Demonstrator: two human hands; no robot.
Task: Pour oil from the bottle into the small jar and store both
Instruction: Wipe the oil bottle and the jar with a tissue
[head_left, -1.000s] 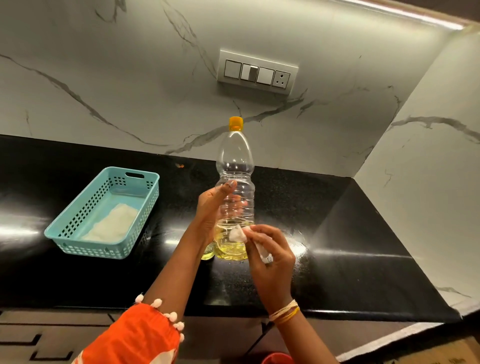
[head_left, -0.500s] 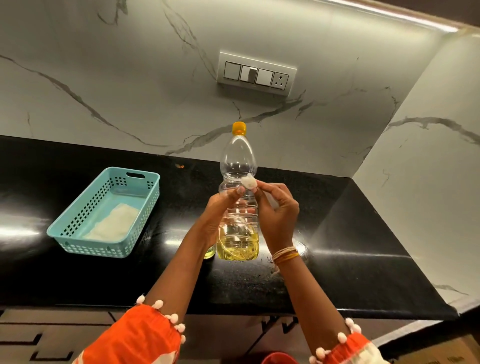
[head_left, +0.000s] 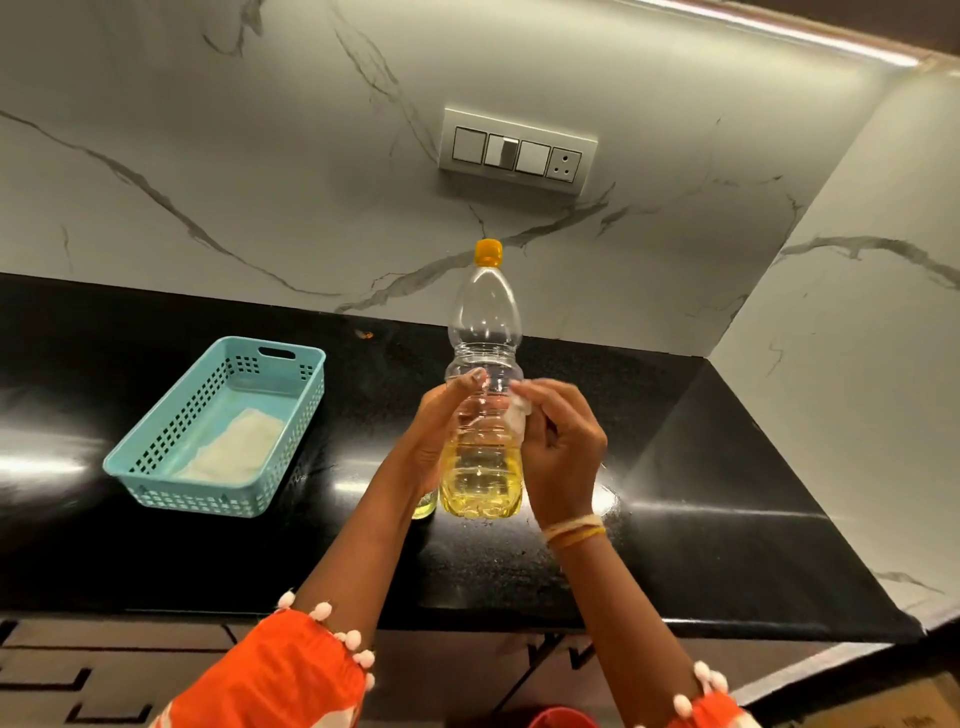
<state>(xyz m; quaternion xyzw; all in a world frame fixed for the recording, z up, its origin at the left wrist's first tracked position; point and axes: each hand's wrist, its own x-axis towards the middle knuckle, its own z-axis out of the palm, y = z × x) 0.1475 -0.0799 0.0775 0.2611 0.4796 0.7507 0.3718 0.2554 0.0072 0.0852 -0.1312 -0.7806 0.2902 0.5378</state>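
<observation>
My left hand (head_left: 436, 421) grips the upright oil bottle (head_left: 483, 415) on the black counter (head_left: 701, 493); my right hand (head_left: 561, 441) pinches a white tissue (head_left: 519, 410) against its side

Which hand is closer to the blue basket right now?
Left. The left hand grips the oil bottle on the side facing the blue basket; the right hand is on the bottle's far side.

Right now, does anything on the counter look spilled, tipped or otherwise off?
Nothing stands out. The oil bottle stands upright with its orange cap on, held by the left hand while the right hand presses a white wad to its side. No clear puddle shows on the glossy black counter. The teal basket sits level.
</observation>
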